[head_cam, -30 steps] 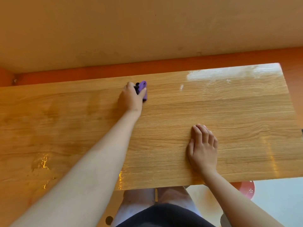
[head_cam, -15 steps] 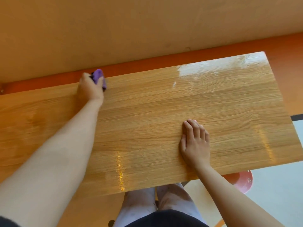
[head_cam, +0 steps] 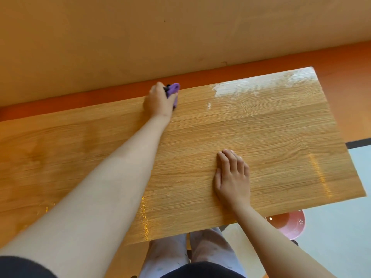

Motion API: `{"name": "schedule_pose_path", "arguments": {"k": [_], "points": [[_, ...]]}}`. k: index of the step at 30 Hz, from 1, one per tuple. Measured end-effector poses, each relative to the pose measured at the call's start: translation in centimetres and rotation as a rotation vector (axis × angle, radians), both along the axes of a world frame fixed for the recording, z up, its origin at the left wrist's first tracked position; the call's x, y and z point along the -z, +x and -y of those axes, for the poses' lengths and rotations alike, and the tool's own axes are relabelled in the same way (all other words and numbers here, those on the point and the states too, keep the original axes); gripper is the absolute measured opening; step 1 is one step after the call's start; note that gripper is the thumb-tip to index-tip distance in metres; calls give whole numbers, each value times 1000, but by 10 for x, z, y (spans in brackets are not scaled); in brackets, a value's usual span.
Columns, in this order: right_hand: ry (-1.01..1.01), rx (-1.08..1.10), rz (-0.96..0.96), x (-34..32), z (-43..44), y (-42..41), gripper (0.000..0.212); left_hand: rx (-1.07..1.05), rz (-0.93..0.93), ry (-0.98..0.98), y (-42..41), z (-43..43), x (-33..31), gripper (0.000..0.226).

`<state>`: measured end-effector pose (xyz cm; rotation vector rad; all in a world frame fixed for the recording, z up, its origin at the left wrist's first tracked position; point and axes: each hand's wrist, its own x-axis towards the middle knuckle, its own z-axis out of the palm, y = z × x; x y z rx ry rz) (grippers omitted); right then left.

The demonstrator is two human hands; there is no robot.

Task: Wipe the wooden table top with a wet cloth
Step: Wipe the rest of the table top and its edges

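The wooden table top [head_cam: 271,137] fills the middle of the head view, with a wet shine near its far right corner. My left hand [head_cam: 159,101] reaches to the far edge and grips a bunched purple cloth [head_cam: 173,91], pressing it onto the wood. Most of the cloth is hidden under the hand. My right hand [head_cam: 232,177] lies flat on the table near the front edge, fingers straight and together, holding nothing.
A tan wall [head_cam: 180,37] with an orange-red strip [head_cam: 220,74] runs just behind the table's far edge. A pink basin [head_cam: 293,224] sits on the floor under the front right corner. My legs [head_cam: 192,249] are below the front edge.
My left hand has slid the cloth to the right along the far edge after a sweep to the left. The right hand stays flat in place.
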<state>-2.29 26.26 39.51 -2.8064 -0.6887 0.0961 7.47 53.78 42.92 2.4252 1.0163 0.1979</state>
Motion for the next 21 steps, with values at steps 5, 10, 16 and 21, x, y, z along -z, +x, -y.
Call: {"name": "schedule_pose_path", "arguments": {"k": [5, 10, 16, 21], "points": [[17, -8, 15, 0, 0, 0, 47, 38, 25, 0, -8, 19, 1, 30], [5, -11, -8, 1, 1, 0, 47, -127, 5, 76, -75, -24, 5, 32], [-5, -19, -32, 2, 1, 0, 47, -452, -95, 78, -184, -76, 5, 37], [3, -23, -24, 1, 2, -1, 47, -622, -164, 36, -249, -71, 2, 39]]}}
